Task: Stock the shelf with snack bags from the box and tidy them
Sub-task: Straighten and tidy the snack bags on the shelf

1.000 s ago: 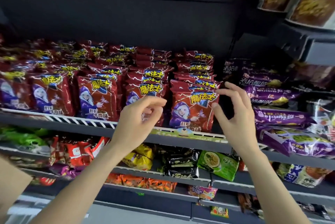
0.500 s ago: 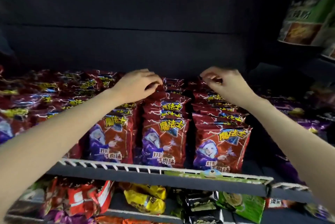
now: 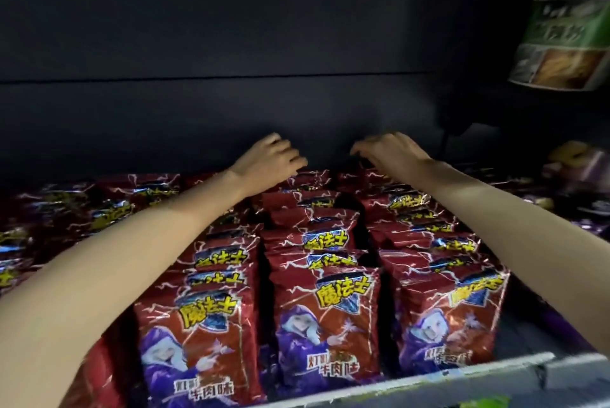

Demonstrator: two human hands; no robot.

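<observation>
Deeper over red snack bags [image 3: 325, 325], left hand [image 3: 269, 156], right hand [image 3: 391, 150] reach farther back than before

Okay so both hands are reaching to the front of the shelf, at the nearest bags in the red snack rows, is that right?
Not quite. The head view shows the left hand and the right hand reaching to the back of the shelf, over the rearmost bags in the red snack rows, near the dark back wall. The nearest bags at the front rail are untouched.
</observation>
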